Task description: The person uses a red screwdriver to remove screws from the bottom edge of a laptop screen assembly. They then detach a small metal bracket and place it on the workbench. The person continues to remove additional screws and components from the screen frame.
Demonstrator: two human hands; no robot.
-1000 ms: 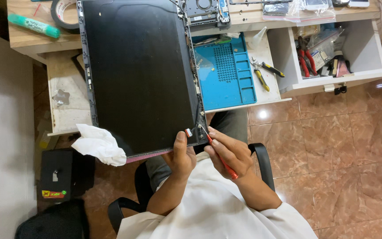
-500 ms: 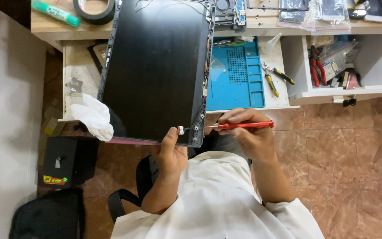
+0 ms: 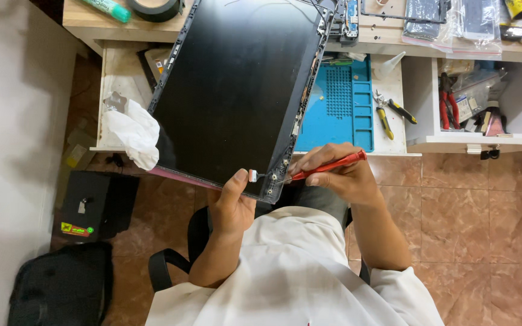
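A large black flat panel [image 3: 237,90] in a thin frame leans from the desk toward my lap. My left hand [image 3: 232,202] grips its near edge, thumb beside a small silver tab. My right hand [image 3: 339,175] holds a red-handled screwdriver [image 3: 327,167] lying almost level, its tip at the panel's near right corner where small screws sit in the frame.
A blue work mat [image 3: 341,108] lies in an open drawer with yellow-handled pliers [image 3: 385,118] beside it. Crumpled white cloth [image 3: 131,133] rests left of the panel. Red-handled cutters [image 3: 448,108] sit in the right compartment. A black box [image 3: 89,202] and black bag [image 3: 61,290] are on the tiled floor.
The panel has tilted further to the right. My right hand turned the screwdriver from pointing down to lying level, with its tip brought to the panel's corner. My left hand stays on the near edge.
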